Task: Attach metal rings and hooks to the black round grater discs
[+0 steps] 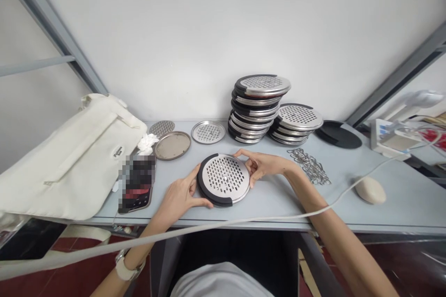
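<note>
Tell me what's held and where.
The round, perforated silver metal disc, by opposite edges: left hand on its black rim section, right hand on its bare metal rim.

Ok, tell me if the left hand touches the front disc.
Touching: in the head view, the left hand has its thumb against the black edge of the front disc.

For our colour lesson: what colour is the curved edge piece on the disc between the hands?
Black; the curved edge piece shows best in the head view.

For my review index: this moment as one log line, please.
Left hand: touching black rim of perforated disc | Right hand: touching disc's opposite side | Around: taller disc stack, shorter disc stack, loose metal pieces
</note>
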Tool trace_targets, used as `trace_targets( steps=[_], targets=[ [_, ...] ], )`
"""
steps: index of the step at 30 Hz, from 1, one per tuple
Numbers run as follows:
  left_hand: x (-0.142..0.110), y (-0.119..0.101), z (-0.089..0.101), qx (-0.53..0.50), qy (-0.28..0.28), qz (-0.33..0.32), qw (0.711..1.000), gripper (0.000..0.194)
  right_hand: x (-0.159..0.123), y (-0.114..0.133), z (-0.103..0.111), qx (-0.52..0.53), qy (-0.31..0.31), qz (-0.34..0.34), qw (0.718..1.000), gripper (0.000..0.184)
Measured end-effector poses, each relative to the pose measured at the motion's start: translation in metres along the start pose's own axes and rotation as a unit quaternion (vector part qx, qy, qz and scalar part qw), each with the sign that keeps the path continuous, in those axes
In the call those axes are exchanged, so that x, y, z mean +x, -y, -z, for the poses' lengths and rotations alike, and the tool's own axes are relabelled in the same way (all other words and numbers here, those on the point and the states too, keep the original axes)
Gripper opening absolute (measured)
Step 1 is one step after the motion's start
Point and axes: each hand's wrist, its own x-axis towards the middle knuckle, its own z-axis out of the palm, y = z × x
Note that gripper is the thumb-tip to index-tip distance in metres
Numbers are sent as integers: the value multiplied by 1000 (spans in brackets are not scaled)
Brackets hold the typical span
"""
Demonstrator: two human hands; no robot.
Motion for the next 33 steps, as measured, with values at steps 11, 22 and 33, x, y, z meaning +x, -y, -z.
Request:
trace_targets(
  steps=[11,22,33],
  targets=[
    [0,3,4,17,-12,-25,999,101,-9,4,-3,-30,-12,7,999,103],
    [-3,7,-1,91,-71,-135,984,80,-24,1,-30,-116,-145,59,981,90],
    [6,15,-4,176,-200,-305,914,45,-21,-3,-65,-241,-323,123,907,63]
  ],
)
